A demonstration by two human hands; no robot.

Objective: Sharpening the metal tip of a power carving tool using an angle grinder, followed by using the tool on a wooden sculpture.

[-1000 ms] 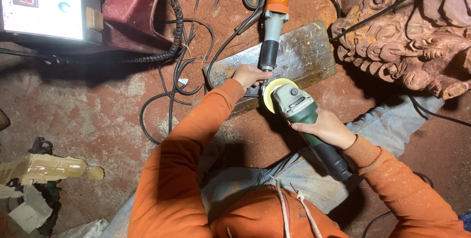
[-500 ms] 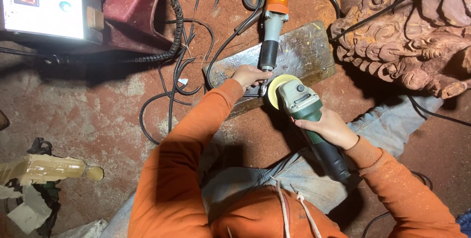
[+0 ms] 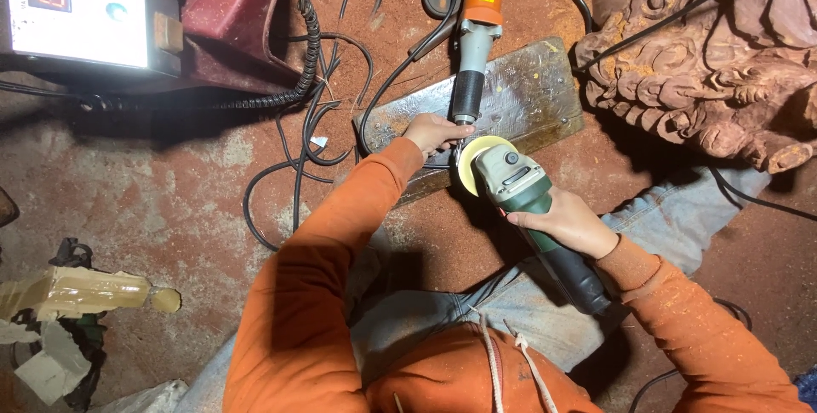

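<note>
My right hand [image 3: 566, 221] grips the body of a green angle grinder [image 3: 519, 187], whose yellow disc [image 3: 473, 164] faces left. My left hand [image 3: 434, 134] is pinched on a small thin metal piece [image 3: 455, 154] held right at the disc's edge; what the piece is stays too small to tell. Both hands work over the lower edge of a grey metal plate [image 3: 528, 94] lying on the red dusty floor. Orange sleeves cover both arms.
An orange and grey straight grinder [image 3: 475, 34] lies on the plate, pointing at my left hand. A carved wooden figure [image 3: 706, 55] stands at the right. A control box with a red display [image 3: 77, 4] sits top left, with black cables [image 3: 306, 123] looping across the floor.
The grinder head shifted slightly right and came back. Both hands keep their hold in the same place.
</note>
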